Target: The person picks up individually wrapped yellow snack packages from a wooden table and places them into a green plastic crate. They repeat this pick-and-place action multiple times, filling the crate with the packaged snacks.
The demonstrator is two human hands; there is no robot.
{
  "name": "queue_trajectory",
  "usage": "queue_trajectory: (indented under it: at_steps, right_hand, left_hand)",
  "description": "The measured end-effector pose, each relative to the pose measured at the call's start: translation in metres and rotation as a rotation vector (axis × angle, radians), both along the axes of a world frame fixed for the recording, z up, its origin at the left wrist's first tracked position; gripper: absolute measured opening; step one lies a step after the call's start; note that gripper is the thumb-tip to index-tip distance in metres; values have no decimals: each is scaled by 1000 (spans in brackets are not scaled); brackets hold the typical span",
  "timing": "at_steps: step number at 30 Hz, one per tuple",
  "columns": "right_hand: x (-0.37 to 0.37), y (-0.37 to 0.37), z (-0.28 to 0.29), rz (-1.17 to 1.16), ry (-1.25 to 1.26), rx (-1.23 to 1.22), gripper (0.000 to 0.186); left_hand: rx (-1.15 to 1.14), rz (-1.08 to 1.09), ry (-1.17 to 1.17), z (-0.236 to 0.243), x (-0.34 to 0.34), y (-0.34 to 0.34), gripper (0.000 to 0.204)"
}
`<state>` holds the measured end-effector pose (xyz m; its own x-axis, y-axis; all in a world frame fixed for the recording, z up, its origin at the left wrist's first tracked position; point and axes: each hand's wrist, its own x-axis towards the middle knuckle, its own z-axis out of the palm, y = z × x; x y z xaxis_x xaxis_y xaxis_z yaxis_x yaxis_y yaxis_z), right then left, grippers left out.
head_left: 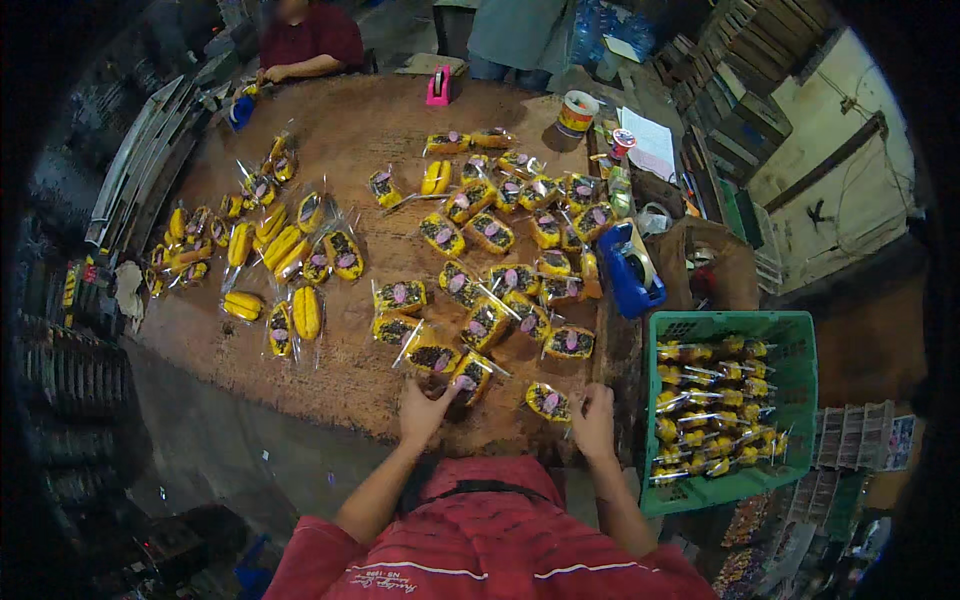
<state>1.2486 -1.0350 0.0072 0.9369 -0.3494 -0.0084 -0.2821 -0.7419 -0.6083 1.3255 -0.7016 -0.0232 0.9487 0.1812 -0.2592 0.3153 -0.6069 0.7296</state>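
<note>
Near the table's front edge, my left hand (426, 408) has its thumb and fingers apart. Its thumb touches a wrapped bread roll (472, 378), yellow with dark topping and a pink oval label in clear plastic. Another wrapped roll (434, 357) lies just beyond those fingers. Farther right, my right hand (594, 420) is closed, fingers pinched at the clear wrapper end of a topped bread roll (547, 402). What exactly sits between these fingertips is partly hidden. Several similar rolls (490, 232) spread over the table ahead of both hands.
More wrapped rolls (290, 250) lie at the left of the brown table (350, 120). A blue tape dispenser (632, 270) stands on the right, above a green crate (735, 322) filled with rolls. Far off are a pink tape dispenser (438, 86), a tub (577, 113), papers (648, 143) and two people.
</note>
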Motion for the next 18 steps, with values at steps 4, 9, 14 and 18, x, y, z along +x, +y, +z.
queue_trajectory:
  at_steps: [4,9,14,18]
  right_hand:
    - [-65,13,-16,-325,199,260,50]
    - [-51,27,-67,-700,157,474,70]
    - [-13,34,-95,-729,14,468,80]
    - [-16,28,-53,-438,-52,511,58]
  left_hand:
    - [211,-215,225,-9,15,2,82]
    - [376,-428,-46,-20,11,-10,89]
    - [15,-615,-135,-8,12,-7,66]
    - [-351,-597,6,27,13,3,62]
